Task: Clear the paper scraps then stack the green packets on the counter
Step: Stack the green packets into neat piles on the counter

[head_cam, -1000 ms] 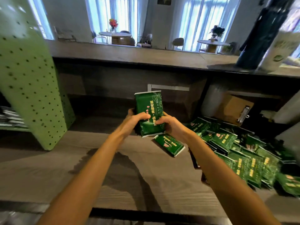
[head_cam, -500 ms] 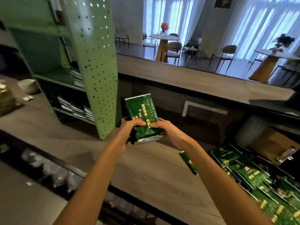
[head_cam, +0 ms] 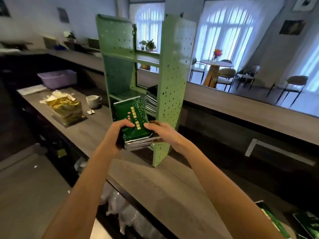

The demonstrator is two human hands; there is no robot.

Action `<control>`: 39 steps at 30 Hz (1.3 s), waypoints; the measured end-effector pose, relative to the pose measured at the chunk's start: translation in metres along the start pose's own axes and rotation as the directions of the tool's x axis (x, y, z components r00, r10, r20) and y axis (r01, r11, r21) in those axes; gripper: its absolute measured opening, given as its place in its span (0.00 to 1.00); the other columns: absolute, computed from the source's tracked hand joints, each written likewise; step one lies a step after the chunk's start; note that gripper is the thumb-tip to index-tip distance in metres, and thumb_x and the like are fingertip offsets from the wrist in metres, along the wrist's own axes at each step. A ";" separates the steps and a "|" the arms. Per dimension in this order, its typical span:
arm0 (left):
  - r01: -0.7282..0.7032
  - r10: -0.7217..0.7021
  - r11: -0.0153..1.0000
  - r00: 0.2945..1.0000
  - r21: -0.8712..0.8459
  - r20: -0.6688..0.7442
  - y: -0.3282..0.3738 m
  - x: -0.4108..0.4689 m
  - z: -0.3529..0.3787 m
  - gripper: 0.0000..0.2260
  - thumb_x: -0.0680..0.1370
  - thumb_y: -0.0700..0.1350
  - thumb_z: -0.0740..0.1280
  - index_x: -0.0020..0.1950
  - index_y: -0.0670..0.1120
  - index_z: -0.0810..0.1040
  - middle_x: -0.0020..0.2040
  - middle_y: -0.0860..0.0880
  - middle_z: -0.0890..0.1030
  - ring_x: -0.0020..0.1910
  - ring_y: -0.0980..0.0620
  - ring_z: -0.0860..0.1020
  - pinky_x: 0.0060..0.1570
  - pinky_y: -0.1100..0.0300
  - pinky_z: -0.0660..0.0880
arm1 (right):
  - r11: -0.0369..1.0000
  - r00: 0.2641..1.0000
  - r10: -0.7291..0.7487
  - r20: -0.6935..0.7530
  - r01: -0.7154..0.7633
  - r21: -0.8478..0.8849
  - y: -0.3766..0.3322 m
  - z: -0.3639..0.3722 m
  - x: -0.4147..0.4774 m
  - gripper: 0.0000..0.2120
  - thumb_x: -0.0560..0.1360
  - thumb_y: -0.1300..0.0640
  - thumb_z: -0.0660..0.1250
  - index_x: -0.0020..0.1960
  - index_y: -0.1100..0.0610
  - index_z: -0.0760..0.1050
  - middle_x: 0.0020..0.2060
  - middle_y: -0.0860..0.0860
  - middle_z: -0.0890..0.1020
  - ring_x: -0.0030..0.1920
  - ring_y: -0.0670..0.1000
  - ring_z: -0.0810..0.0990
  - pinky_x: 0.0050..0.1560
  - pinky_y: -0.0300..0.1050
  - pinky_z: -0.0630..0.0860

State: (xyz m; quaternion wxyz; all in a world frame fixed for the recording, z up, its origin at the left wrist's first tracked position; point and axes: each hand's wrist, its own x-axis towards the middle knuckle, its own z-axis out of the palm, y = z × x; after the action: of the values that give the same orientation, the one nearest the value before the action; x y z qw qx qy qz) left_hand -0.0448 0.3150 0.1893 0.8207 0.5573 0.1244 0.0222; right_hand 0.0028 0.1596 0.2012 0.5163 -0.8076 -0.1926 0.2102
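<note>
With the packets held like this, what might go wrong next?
1. The bundle of green packets is gripped by the left hand and right hand at its near end only; its lower packets look uneven and may slide out.
2. It is close to the green shelf and might clip it.
3. A paper scrap lies beside the cup; stacking there could bury it.

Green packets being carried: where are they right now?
Head view, centre: the green packets are held as a bundle between the left hand and right hand, above the counter, just in front of the green pegboard shelf.
</note>
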 end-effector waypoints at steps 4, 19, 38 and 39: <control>0.004 -0.004 1.000 1.000 0.013 0.018 0.035 0.051 -0.037 0.11 0.72 0.38 0.60 0.51 0.45 0.78 0.42 0.47 0.84 0.41 0.48 0.82 0.39 0.57 0.77 | 0.992 0.965 -0.089 -0.247 0.108 0.063 -0.016 0.018 0.055 0.12 0.80 0.51 0.57 0.56 0.55 0.76 0.48 0.52 0.79 0.53 0.54 0.77 0.59 0.48 0.72; 0.153 -0.262 0.931 0.911 0.330 0.318 0.121 0.214 -0.042 0.05 0.72 0.41 0.61 0.44 0.44 0.76 0.38 0.45 0.82 0.35 0.46 0.81 0.41 0.56 0.78 | 0.702 0.594 -0.444 -0.670 -0.234 -0.673 -0.022 0.046 0.134 0.24 0.78 0.59 0.61 0.72 0.63 0.63 0.70 0.60 0.67 0.38 0.57 0.81 0.33 0.44 0.75; 0.120 -0.448 0.771 0.800 0.625 0.399 0.119 0.272 -0.013 0.25 0.58 0.47 0.75 0.51 0.44 0.73 0.50 0.43 0.73 0.50 0.45 0.72 0.55 0.51 0.71 | 0.570 0.569 -0.386 -0.726 -0.472 -0.673 -0.030 0.038 0.141 0.23 0.79 0.57 0.57 0.72 0.62 0.63 0.72 0.59 0.64 0.47 0.61 0.81 0.40 0.50 0.76; 0.109 -0.443 0.766 0.803 0.633 0.398 0.121 0.269 -0.014 0.22 0.60 0.48 0.75 0.51 0.44 0.73 0.49 0.43 0.75 0.47 0.45 0.74 0.50 0.52 0.72 | 0.562 0.558 -0.410 -0.722 -0.469 -0.681 -0.030 0.039 0.141 0.22 0.78 0.58 0.59 0.70 0.64 0.65 0.70 0.60 0.67 0.45 0.61 0.81 0.38 0.50 0.76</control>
State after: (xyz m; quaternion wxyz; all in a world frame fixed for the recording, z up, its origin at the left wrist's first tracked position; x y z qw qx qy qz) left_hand 0.2245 0.4201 0.2475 0.6050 0.7388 -0.0203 -0.2964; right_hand 0.0970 0.2756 0.1941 0.0952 -0.9484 0.0163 -0.3020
